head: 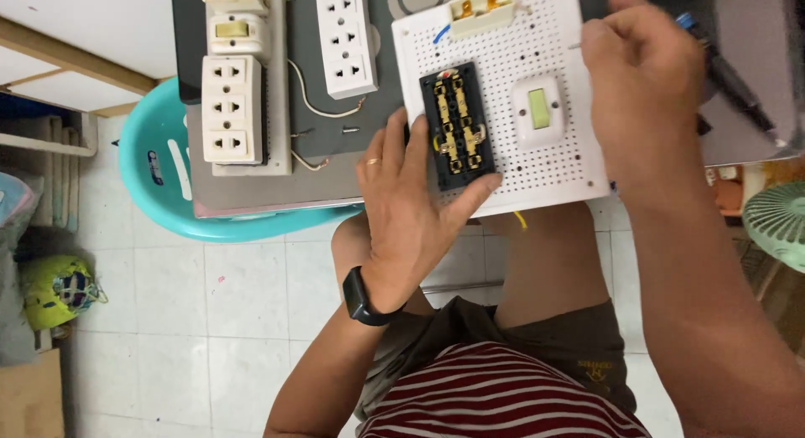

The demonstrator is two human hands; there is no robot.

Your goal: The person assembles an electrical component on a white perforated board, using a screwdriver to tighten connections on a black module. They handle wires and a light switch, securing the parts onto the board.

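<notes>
Left hand [411, 203] flat and spread on the near edge of the white perforated plastic board [549, 165], fingers open, thumb stretched out to three o'clock and pressing the board's lower rim. Gold ring on one finger, black smartwatch [360, 297] on the wrist. Touching the left fingertips at about one o'clock: the black rectangular socket body with exposed brass contacts [454, 124], mounted upright on the board, cover off. Just to three o'clock of that, the white rounded switch with a pale green rocker [537, 109], apart from both hands.

Right hand [641, 73] up at the board's far right corner, fingers curled in, closed around something with a dark handle and a blue tip [713, 52] poking out toward three o'clock; too blurred to tell what kind of tool. Cream terminal block [480, 9] at the board's twelve o'clock edge, a short blue wire [439, 34] beside it.

Board resting across bare knees. Over at nine o'clock, a grey panel [335, 165] carrying a cream triple socket [234, 109], a cream switch [237, 29] above it, and a white triple socket [345, 40], with loose pale wires trailing. Turquoise plastic stool [159, 178] under that panel. Striped red-and-white shirt [495, 400] at six o'clock.
</notes>
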